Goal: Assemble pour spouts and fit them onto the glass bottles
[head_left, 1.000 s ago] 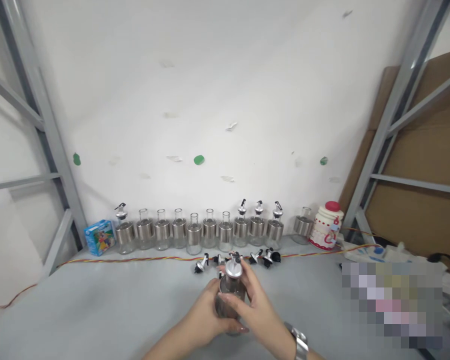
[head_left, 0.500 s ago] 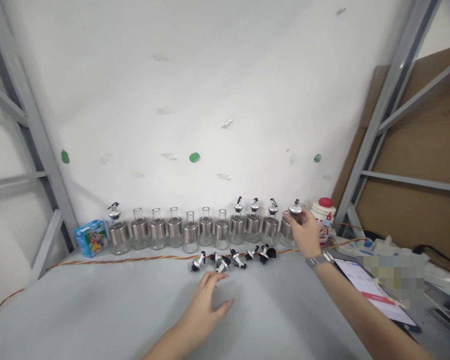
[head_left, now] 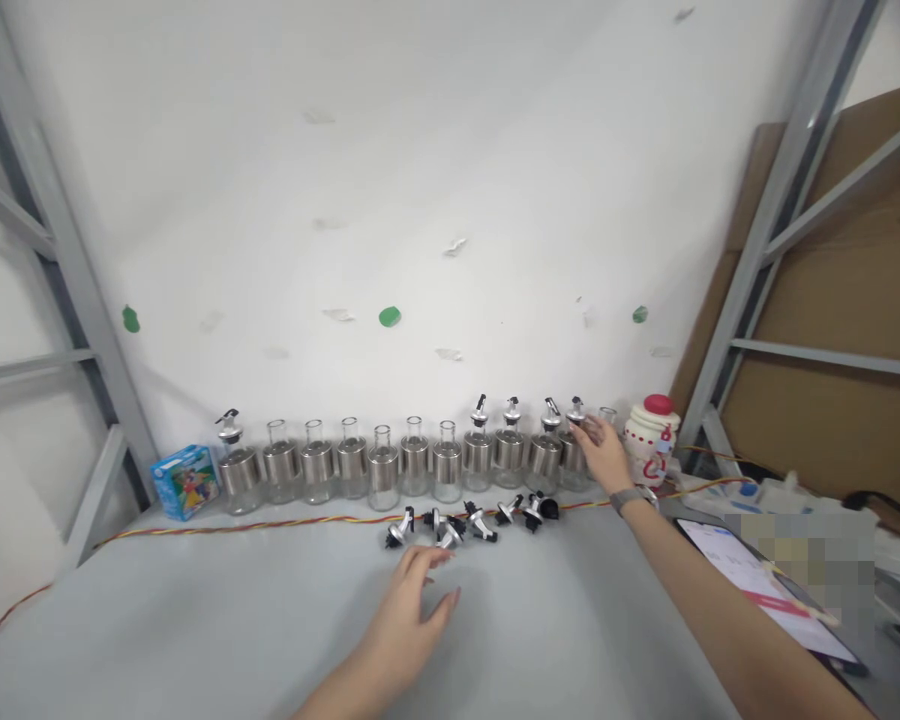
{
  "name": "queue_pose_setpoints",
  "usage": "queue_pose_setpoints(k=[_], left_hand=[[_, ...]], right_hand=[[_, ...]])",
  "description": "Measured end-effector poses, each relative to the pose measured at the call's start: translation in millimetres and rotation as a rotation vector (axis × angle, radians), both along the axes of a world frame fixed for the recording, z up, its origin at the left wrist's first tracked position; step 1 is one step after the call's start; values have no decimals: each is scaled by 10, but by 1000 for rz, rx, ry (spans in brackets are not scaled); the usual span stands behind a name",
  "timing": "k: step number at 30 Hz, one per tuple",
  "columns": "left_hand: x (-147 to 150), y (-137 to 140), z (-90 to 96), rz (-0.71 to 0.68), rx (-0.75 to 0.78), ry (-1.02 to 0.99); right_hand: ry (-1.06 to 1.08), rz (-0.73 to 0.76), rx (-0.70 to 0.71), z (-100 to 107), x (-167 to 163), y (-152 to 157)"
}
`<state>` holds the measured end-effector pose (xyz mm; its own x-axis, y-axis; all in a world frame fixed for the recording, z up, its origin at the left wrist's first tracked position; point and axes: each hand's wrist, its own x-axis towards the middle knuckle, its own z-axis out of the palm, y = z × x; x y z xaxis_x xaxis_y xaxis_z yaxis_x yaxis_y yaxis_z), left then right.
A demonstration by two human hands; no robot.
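A row of glass bottles with steel sleeves (head_left: 383, 466) stands along the wall. My right hand (head_left: 606, 458), wearing a wristband, has its fingers closed around a silver and black pourer stopper (head_left: 576, 412). That stopper sits over the neck of a bottle (head_left: 572, 460) toward the row's right end; how deep it is seated I cannot tell. Low over the table, my left hand (head_left: 409, 610) is open with thumb and fingers apart, holding nothing. Just beyond its fingertips lie several loose pourer stoppers (head_left: 481, 523). Another bottle neck (head_left: 607, 414), bare of a stopper, shows behind my right hand.
At the row's left end is a blue box (head_left: 185, 482); at the right, a white jar with a red lid (head_left: 649, 445). A twisted red-yellow wire (head_left: 270, 525) runs along the table before the bottles. A phone (head_left: 757, 590) lies by my right forearm.
My right hand has moved slightly left with the pourer stopper, which now lines up over the bottle's neck. My left hand has stayed nearly still, open.
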<state>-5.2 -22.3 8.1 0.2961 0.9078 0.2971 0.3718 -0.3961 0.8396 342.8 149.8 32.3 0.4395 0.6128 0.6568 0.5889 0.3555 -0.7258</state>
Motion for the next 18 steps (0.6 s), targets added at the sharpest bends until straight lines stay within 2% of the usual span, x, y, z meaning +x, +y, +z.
queue_pose_setpoints(k=[4,6,12,18], left_hand=[[0,-11,19,-8,-5,10],[0,-13,20,-10,-1,10],[-1,-7,24,-4,11,25],[7,-20,58,-5,3,32]], right_hand=[[-129,-266,-64,107,183,-86],[-208,-345,-137,180,302,-85],[-454,-358,-369,317,558,37],[-594,-379,-493,358,609,65]])
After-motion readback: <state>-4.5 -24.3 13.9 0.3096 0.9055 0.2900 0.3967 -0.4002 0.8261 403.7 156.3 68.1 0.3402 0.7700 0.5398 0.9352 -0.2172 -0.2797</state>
